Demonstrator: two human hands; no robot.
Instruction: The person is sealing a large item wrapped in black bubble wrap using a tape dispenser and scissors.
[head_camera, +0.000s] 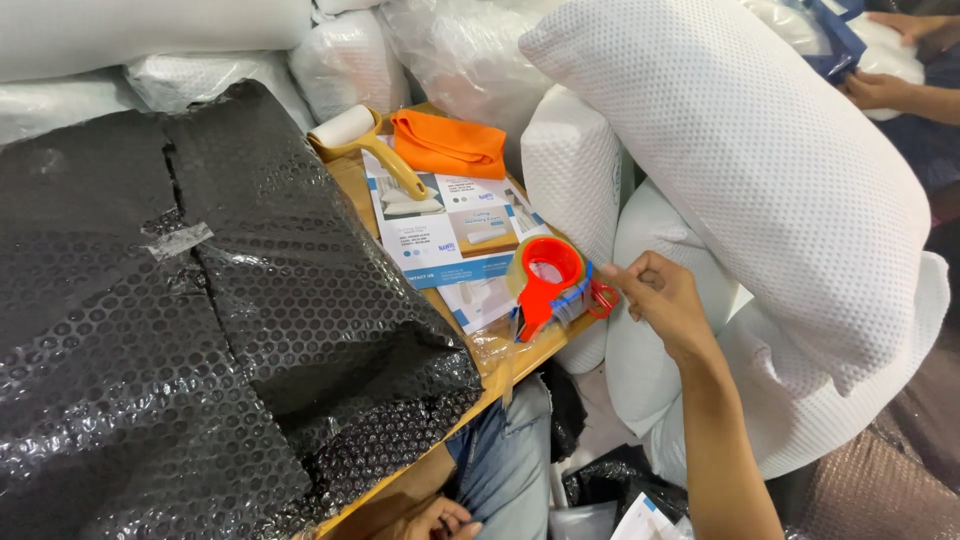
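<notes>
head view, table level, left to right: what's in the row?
black bubble-wrapped parcel → lint roller → orange cloth → red tape dispenser → right hand → white mesh pillow

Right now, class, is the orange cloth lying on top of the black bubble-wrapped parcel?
No: the orange cloth lies on the wooden table beside the lint roller, apart from the black bubble-wrapped parcel.

Right hand pinching, apparently, red tape dispenser at table edge.
</notes>
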